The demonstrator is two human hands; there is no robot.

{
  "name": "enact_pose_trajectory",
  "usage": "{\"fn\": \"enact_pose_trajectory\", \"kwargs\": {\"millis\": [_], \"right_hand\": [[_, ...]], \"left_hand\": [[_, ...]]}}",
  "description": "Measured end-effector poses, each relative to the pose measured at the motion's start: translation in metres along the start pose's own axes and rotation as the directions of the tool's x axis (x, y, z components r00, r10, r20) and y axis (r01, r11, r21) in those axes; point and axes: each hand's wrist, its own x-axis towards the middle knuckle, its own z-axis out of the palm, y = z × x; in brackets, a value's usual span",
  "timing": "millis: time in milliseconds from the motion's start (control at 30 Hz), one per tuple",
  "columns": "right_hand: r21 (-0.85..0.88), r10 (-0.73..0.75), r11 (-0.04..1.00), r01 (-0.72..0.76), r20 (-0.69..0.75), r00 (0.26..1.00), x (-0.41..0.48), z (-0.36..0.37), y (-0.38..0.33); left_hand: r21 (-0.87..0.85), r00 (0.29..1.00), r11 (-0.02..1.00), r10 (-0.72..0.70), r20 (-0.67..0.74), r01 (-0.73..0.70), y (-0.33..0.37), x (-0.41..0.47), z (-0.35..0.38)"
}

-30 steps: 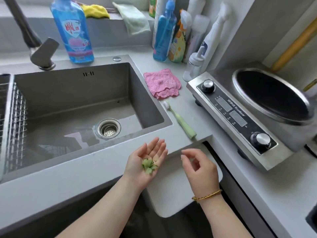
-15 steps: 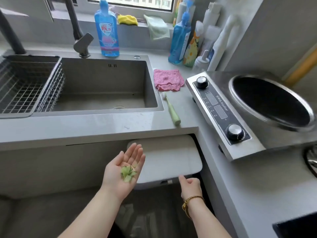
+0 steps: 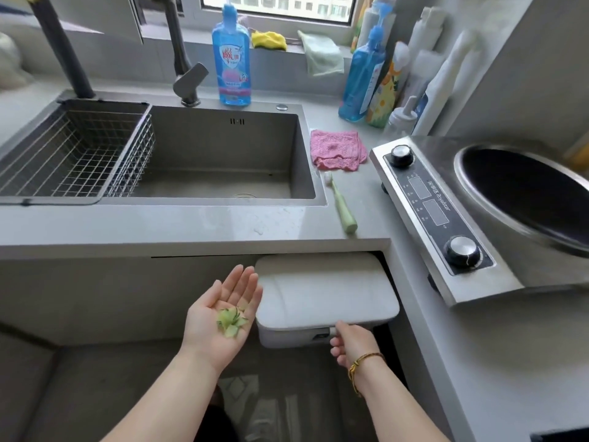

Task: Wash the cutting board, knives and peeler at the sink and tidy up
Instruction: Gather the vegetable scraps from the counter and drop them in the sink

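My left hand lies palm up in front of the counter, carrying a small heap of green vegetable scraps on straight fingers. Just right of it, under the counter, stands a white lidded bin with its lid down. My right hand, with a gold bracelet at the wrist, touches the bin's front lower edge; its fingers curl at the bin's front, and what they grip is hidden. The steel sink sits above, holding no dishes. No cutting board, knife or peeler shows.
A wire basket fills the sink's left part. On the counter lie a pink cloth and a green toothbrush. A blue soap bottle and several cleaner bottles stand at the back. An induction cooker with a wok is right.
The view has pulled back and down from the sink. My left hand lowered with the scraps beside the bin, and my right hand dropped to the bin's front edge.
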Motion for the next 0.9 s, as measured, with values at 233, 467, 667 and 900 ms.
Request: {"fn": "enact_pose_trajectory", "kwargs": {"millis": [233,467,667,900], "right_hand": [[0.087,-0.225,0.971,0.225,-0.010,0.974,-0.025,-0.002,-0.033],[0.096,-0.315,0.945,0.313,0.007,0.949,-0.020,0.001,-0.065],[0.086,-0.344,0.936,0.342,0.009,0.939,-0.017,0.002,-0.073],[0.084,-0.350,0.934,0.347,0.024,0.936,-0.015,0.000,-0.073]], "left_hand": [[-0.060,0.994,0.998,-0.005,-0.113,-0.002,-0.002,0.016,-0.014],[-0.033,0.974,0.999,-0.039,-0.223,0.033,-0.015,0.035,-0.018],[0.122,0.943,0.975,-0.142,-0.300,0.186,-0.041,0.047,-0.014],[0.282,0.934,0.914,-0.211,-0.289,0.294,-0.070,0.068,0.011]]}}
